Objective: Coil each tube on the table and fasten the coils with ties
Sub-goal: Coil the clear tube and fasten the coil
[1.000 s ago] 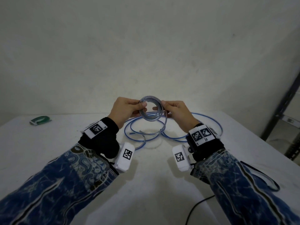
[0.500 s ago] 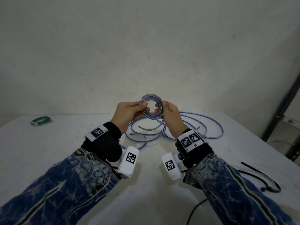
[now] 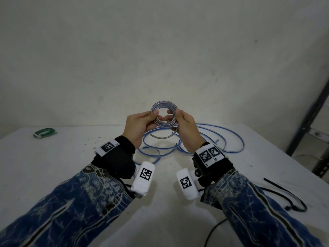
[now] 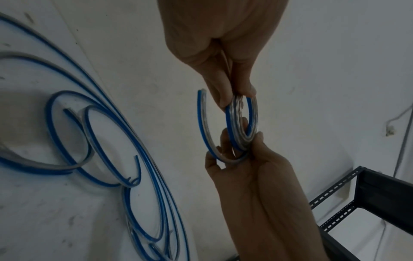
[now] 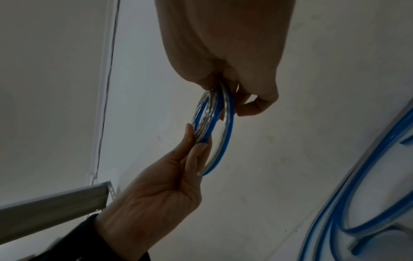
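Observation:
A small coil of clear, blue-striped tube (image 3: 163, 105) is held upright above the table between both hands. My left hand (image 3: 142, 123) pinches its left side with thumb and fingers, and my right hand (image 3: 185, 125) grips its right side. A short loose tail (image 3: 161, 137) curves out below the coil. In the left wrist view my fingertips (image 4: 225, 100) pinch the top of the coil (image 4: 250, 127), with the tail (image 4: 204, 127) arcing beside it. The right wrist view shows the coil (image 5: 208, 121) edge-on. Other loose tubes (image 3: 226, 138) lie in loops on the white table (image 3: 53, 166).
Black ties (image 3: 284, 191) lie on the table at the right, near its edge. A green roll (image 3: 44, 133) sits at the far left. A dark metal rack (image 3: 313, 107) stands right of the table. A black cable (image 3: 213, 230) runs off the near edge.
The coil has risen slightly and my right hand has moved in closer to the left. The hanging tail is shorter now, with more of the tube wound into the coil.

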